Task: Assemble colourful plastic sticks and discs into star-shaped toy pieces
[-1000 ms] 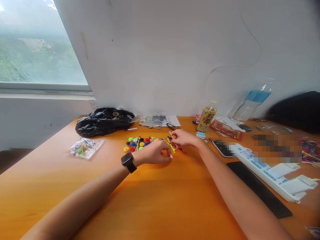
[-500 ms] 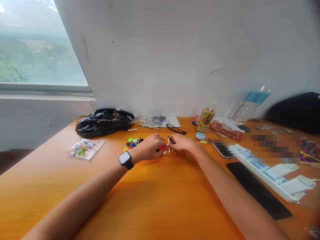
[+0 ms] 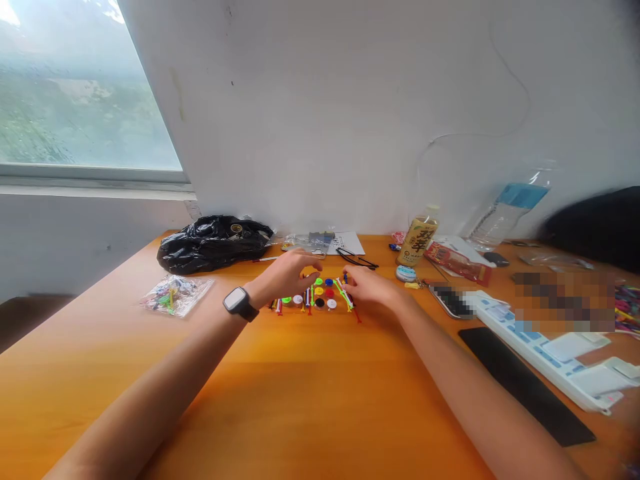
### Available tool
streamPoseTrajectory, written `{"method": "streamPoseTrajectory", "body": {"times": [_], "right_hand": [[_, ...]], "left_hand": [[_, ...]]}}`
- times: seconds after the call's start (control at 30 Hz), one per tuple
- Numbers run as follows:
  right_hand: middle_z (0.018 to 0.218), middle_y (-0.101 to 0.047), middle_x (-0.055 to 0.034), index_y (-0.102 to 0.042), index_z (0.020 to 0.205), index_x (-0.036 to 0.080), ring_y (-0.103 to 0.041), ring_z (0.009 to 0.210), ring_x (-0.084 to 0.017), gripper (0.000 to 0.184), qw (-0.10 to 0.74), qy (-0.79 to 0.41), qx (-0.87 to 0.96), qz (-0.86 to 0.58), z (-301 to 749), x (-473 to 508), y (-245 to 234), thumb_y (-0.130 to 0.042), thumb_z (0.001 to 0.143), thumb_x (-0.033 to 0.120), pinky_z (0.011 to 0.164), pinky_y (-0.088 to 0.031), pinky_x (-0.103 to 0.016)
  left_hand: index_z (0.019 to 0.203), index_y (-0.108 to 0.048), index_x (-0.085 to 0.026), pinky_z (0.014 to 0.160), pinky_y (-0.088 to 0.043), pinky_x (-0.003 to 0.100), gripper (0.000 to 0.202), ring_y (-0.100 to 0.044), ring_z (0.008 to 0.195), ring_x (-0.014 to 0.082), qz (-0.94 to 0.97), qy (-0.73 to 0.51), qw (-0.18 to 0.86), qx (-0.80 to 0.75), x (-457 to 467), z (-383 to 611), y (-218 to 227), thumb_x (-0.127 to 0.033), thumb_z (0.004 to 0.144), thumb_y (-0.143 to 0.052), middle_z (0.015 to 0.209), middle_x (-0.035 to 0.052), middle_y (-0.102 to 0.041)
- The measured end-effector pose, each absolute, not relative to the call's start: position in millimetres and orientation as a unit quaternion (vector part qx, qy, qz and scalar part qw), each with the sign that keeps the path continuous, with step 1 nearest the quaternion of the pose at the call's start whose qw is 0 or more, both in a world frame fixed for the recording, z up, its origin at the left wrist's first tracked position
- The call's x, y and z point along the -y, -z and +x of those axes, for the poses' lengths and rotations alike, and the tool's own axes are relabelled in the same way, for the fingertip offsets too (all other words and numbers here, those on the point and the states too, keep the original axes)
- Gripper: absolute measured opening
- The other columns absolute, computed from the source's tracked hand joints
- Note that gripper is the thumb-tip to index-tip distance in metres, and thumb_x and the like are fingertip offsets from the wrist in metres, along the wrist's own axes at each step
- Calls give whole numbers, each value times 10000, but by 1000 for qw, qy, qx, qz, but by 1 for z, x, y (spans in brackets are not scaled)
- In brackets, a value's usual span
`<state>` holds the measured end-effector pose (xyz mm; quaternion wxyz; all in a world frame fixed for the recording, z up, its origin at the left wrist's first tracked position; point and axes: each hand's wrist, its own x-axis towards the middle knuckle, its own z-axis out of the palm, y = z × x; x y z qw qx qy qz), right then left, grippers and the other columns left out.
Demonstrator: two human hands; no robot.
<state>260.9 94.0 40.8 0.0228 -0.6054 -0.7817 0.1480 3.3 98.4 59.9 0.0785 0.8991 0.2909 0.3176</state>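
Observation:
My left hand [image 3: 287, 273], with a black watch [image 3: 240, 303] on its wrist, hovers just above the left part of the small pieces. Its thumb and fingers are apart, and nothing shows between them. Small round plastic discs in green, yellow, red, blue, black and white lie in short rows, with a yellow disc [image 3: 319, 291] in the middle. Thin coloured plastic sticks [image 3: 308, 298] with forked ends stand between the discs on the left. My right hand [image 3: 370, 283] is closed around slanted white, yellow-green and red sticks [image 3: 345, 295] at the right of the rows; its far fingers are partly hidden.
A clear bag of coloured pieces [image 3: 175, 295] lies left, before a black plastic bag [image 3: 210, 247]. Behind the hands are glasses [image 3: 356, 259] and papers. A drink bottle [image 3: 419, 237], a round tin [image 3: 405, 273], a phone [image 3: 453, 301] and a power strip [image 3: 530, 350] occupy the right.
My left hand has risen and drawn back to the left, its fingers parting, and the disc rows are uncovered. The sticks at my right hand now slant more. The view has shifted slightly.

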Motion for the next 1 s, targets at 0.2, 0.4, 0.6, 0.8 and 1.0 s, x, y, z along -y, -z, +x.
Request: {"method": "streamPoseTrajectory", "body": {"times": [0.2, 0.4, 0.6, 0.8, 1.0], "right_hand": [[1624, -473, -128, -444, 1580, 237, -392, 1537, -272, 573, 182, -143, 841, -489, 284, -63, -12, -270, 1110, 513, 1278, -295, -458], [1766, -203, -49, -303, 1683, 293, -205, 1627, -314, 773, 126, -173, 852, -477, 306, -48, 15, -455, 1024, 668, 1340, -179, -506], [1766, -189, -69, -274, 1693, 271, -204, 1629, -284, 730, 158, -161, 844, -487, 300, -43, 15, -408, 1061, 611, 1333, -208, -496], [1747, -268, -83, -455, 1606, 263, -291, 1602, -298, 640, 179, -163, 829, -505, 284, -31, 12, -447, 1052, 585, 1313, -275, -502], [1702, -377, -93, -490, 1577, 283, -374, 1562, -319, 759, 213, -201, 829, -477, 311, -30, 2, -699, 914, 588, 1300, -312, -497]], "left_hand": [[1139, -752, -220, 909, -574, 377, 249, -703, 971, 230, 874, -332, 61, -350, -97, -39, -59, -277, 992, -559, 1030, 80, -768], [1436, -582, -248, 1118, -512, 502, 400, -594, 1314, 307, 863, -295, 39, -409, -65, -70, -19, -351, 1070, -459, 1393, 121, -657], [1508, -498, -261, 1215, -439, 487, 434, -522, 1413, 280, 859, -283, 49, -424, -50, -78, -3, -360, 1094, -411, 1485, 96, -596], [1495, -503, -240, 1242, -404, 482, 434, -490, 1444, 269, 858, -267, 75, -432, -54, -78, 0, -387, 1111, -365, 1519, 103, -563], [1507, -487, -239, 1221, -416, 507, 447, -498, 1422, 281, 847, -277, 76, -446, -54, -82, 4, -412, 1117, -352, 1498, 106, -577]]}}
